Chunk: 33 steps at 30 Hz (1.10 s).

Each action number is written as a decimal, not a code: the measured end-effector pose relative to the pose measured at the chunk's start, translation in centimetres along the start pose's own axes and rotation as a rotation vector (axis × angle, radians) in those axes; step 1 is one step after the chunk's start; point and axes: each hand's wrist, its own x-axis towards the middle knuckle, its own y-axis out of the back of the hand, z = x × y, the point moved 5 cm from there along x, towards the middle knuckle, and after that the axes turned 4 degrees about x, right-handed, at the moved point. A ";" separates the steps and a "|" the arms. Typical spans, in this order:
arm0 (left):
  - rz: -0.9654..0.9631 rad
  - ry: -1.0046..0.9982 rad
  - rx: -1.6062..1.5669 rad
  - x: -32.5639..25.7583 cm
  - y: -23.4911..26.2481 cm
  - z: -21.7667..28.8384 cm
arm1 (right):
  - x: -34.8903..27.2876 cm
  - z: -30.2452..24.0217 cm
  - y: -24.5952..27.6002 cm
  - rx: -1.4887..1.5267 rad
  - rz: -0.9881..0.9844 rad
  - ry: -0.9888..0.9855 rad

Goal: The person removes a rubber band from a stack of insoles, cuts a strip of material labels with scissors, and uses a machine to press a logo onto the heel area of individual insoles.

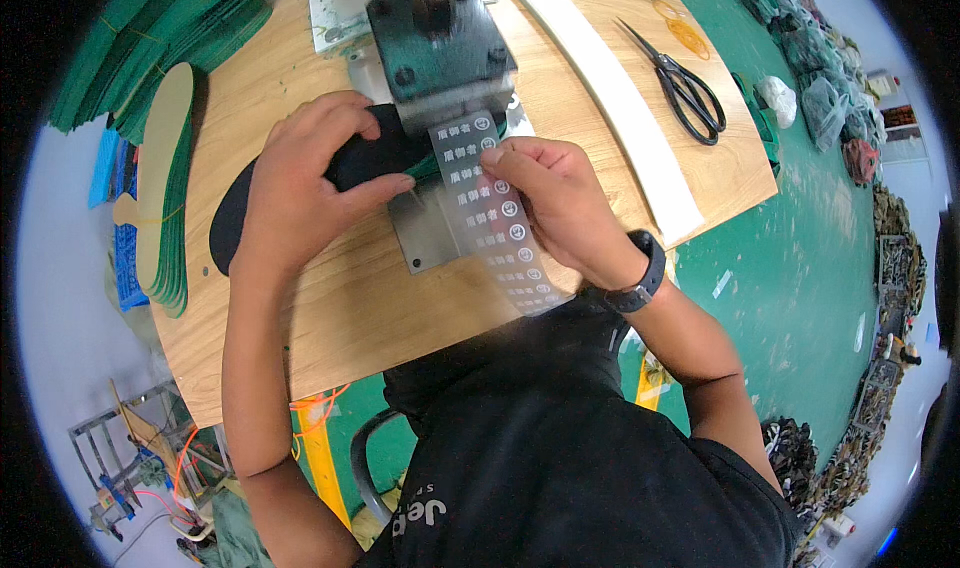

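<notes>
My left hand (296, 183) grips a black insole (372, 160) from above, its fingers bent over the far side and its thumb near the front edge. One end of the insole reaches under the dark metal head of a press (440, 63); whatever lies beneath that head is hidden. Between finger and thumb, my right hand (560, 203) pinches the right edge of a clear strip of transfer labels (482, 213) with white prints in rows. From the press head the strip hangs toward me, over a thin metal plate (430, 236), its lower end blurred.
Black-handled scissors (688, 98) and yellow rubber bands (682, 33) lie at the table's right. A long white curved strip (610, 88) runs between them and the press. Green insoles (165, 198) are stacked at the left edge, below a larger green pile (160, 38).
</notes>
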 end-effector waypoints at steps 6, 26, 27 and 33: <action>0.078 0.031 -0.126 -0.4 0.0 -1.0 | -4.9 -1.4 0.7 0.015 0.113 0.152; 0.110 0.247 -0.319 -0.8 1.2 -2.3 | 0.3 0.3 -0.1 0.145 0.063 -0.106; 0.101 0.247 -0.312 -0.8 1.2 -2.3 | 0.3 0.3 -0.1 0.139 0.061 -0.112; 0.087 0.246 -0.228 -0.8 0.9 -1.7 | 0.4 0.5 0.0 0.087 0.072 -0.138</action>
